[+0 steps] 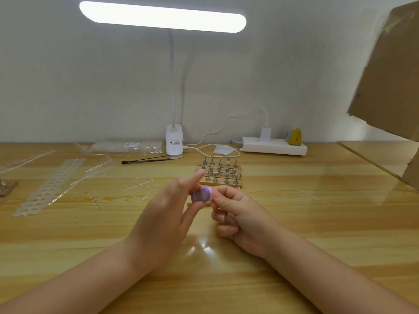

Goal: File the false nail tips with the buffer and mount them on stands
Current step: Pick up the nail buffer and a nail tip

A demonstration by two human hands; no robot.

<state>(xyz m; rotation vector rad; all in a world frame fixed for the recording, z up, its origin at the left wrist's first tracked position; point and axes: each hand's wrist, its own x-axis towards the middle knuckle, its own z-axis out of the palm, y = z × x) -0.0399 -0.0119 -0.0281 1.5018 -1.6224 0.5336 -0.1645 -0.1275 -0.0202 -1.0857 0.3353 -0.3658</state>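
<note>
My left hand (163, 214) holds a small grey-purple buffer block (201, 195) with a pink edge, its index finger stretched out above it. My right hand (235, 214) pinches something tiny against the buffer's right edge; the nail tip itself is too small and hidden by the fingertips to make out. Just behind the hands, a wooden base (221, 183) carries several small metal stands (219, 169) in rows. A few stands seem to bear clear tips, but I cannot tell for sure.
Strips of clear nail tips (48, 185) and plastic sprues lie at the left. A bag of tips (127, 146), a clip lamp (174, 143), a black pen (145, 160), a power strip (274, 146) and a cardboard box (385, 71) line the back and right.
</note>
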